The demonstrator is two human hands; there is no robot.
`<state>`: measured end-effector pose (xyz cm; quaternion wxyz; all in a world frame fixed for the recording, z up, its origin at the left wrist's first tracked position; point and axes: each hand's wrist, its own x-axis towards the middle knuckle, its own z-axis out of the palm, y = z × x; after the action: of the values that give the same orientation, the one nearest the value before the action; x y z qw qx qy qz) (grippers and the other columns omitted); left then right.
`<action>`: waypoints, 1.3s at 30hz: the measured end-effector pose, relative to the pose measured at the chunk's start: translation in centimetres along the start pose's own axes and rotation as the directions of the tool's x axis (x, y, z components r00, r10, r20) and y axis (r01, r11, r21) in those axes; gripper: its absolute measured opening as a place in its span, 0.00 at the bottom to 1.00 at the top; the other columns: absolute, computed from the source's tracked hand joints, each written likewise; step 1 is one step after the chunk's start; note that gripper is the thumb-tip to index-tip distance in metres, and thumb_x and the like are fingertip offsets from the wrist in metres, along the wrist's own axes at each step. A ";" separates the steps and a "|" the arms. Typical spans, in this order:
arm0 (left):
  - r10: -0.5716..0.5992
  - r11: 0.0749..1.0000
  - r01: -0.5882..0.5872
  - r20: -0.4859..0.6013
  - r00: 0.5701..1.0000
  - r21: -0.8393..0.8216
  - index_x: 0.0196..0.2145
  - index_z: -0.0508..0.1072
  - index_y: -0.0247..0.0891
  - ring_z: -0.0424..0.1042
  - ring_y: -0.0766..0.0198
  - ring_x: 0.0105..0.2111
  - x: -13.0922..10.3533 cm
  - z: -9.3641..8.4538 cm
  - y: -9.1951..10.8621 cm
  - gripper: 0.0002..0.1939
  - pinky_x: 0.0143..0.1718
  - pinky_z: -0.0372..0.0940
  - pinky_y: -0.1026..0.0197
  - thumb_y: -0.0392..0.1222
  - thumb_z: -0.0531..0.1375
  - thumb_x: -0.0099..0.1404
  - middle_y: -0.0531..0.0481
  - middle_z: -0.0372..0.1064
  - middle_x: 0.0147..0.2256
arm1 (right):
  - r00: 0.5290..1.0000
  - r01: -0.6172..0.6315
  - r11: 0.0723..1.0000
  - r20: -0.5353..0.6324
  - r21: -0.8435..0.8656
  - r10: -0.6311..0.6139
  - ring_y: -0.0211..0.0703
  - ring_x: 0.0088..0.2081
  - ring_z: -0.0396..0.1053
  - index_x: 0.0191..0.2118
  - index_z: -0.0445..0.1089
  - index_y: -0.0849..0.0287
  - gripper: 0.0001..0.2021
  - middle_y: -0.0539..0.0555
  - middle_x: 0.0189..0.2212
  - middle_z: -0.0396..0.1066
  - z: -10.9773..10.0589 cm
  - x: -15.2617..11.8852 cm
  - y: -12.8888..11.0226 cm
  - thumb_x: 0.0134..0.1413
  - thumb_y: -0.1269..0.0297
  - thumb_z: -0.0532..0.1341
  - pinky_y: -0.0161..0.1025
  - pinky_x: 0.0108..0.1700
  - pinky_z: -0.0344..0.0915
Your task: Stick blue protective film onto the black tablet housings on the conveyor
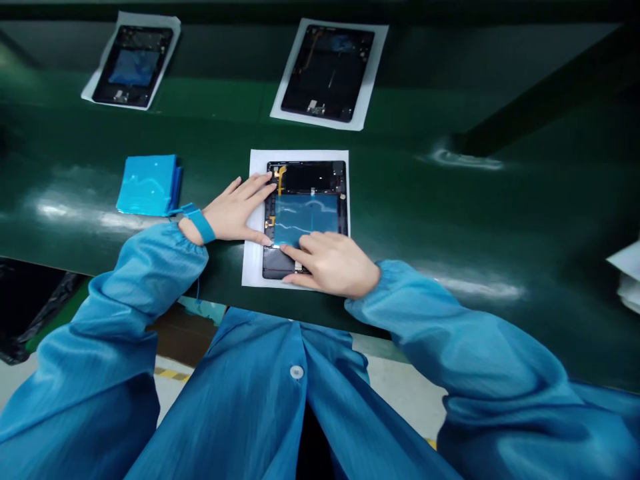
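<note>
An opened tablet body [343, 210] lies on a white sheet [253, 267] in front of me. A blue film [306, 215] covers its middle section. My left hand [235, 210] is spread, its fingertips on the tablet's left edge and its thumb near the film's lower left corner. With the index finger stretched out, my right hand [335, 263] touches the film's lower left edge; its thumb lies over the tablet's lower part and the other fingers are curled. Neither hand holds anything that shows. A blue strap [199, 223] is round my left wrist.
Left of the tablet is a stack of blue film sheets [147, 185]. Farther back lie two more opened tablets [134, 65] [327, 72] on white sheets. A black bag [50, 310] hangs at the lower left. White material [629, 273] sits at the right edge.
</note>
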<state>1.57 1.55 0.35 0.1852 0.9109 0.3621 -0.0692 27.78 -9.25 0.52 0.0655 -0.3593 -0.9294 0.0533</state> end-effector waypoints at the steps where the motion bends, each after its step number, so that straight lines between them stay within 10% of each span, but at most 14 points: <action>1: -0.005 1.000 0.005 0.007 1.000 0.009 0.75 0.42 0.32 0.35 0.39 0.75 0.0 -0.1 0.1 0.65 0.74 0.34 0.35 0.83 0.53 0.57 0.34 0.31 0.75 | 0.999 -0.030 1.000 -0.018 -0.004 0.030 0.48 0.38 0.65 0.59 0.74 0.62 0.36 0.60 0.38 0.73 -0.1 -0.3 0.5 0.70 0.38 0.45 0.43 0.39 0.54; 6: -0.022 0.999 0.020 0.039 0.999 0.043 0.75 0.41 0.33 0.34 0.39 0.75 -0.1 -0.6 0.1 0.65 0.73 0.35 0.34 0.81 0.57 0.57 0.34 0.30 0.75 | 0.934 -0.356 0.930 -0.065 -0.088 0.352 0.52 0.41 0.66 0.65 0.68 0.63 0.36 0.65 0.45 0.71 -0.1 -0.9 5.2 0.70 0.40 0.45 0.44 0.38 0.56; 16: -0.067 0.992 0.057 0.091 0.994 0.114 0.75 0.41 0.34 0.38 0.38 0.75 -0.2 -1.7 0.5 0.63 0.73 0.41 0.37 0.76 0.60 0.58 0.36 0.30 0.76 | 0.996 -0.004 1.000 -0.086 -0.014 0.003 0.46 0.35 0.67 0.56 0.76 0.66 0.36 0.60 0.35 0.73 0.4 -6.3 3.6 0.68 0.37 0.49 0.42 0.37 0.60; 19: -0.139 0.982 0.125 0.100 0.985 0.141 0.71 0.57 0.40 0.58 0.41 0.69 1.6 -3.7 1.0 0.51 0.68 0.57 0.46 0.71 0.62 0.61 0.41 0.50 0.72 | 0.981 -0.089 0.994 -0.167 0.059 0.097 0.45 0.36 0.70 0.55 0.76 0.63 0.28 0.59 0.37 0.74 1.0 -6.6 3.6 0.71 0.45 0.51 0.41 0.40 0.64; 23: -0.237 0.952 0.254 -0.115 0.965 0.171 0.60 0.71 0.41 0.70 0.48 0.58 6.5 -5.3 2.0 0.24 0.60 0.64 0.50 0.54 0.57 0.72 0.43 0.70 0.58 | 0.895 -0.320 0.932 -0.269 0.170 0.356 0.46 0.41 0.73 0.58 0.73 0.61 0.21 0.58 0.40 0.75 1.3 -5.2 3.5 0.71 0.53 0.54 0.40 0.43 0.67; 28: -0.225 0.939 0.271 -0.215 0.950 0.213 0.57 0.71 0.33 0.69 0.46 0.58 11.1 -4.5 2.4 0.19 0.58 0.65 0.47 0.45 0.53 0.74 0.35 0.69 0.57 | 0.862 -0.441 0.866 -0.158 0.236 0.482 0.51 0.46 0.73 0.60 0.70 0.60 0.19 0.61 0.45 0.74 1.5 -3.8 2.4 0.69 0.59 0.56 0.45 0.49 0.70; 39: -0.148 0.965 0.214 -0.356 0.923 0.153 0.45 0.74 0.41 0.76 0.52 0.46 10.6 -3.5 0.2 0.14 0.44 0.69 0.55 0.44 0.50 0.75 0.41 0.72 0.48 | 0.758 -0.483 0.758 -0.224 0.438 0.612 0.52 0.49 0.75 0.70 0.58 0.59 0.29 0.66 0.60 0.67 1.9 -4.3 2.4 0.67 0.57 0.56 0.48 0.50 0.75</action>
<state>9.44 9.50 0.83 0.0252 0.8850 0.4633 0.0389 32.19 -10.50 -2.01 0.2759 -0.6051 -0.7270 0.1710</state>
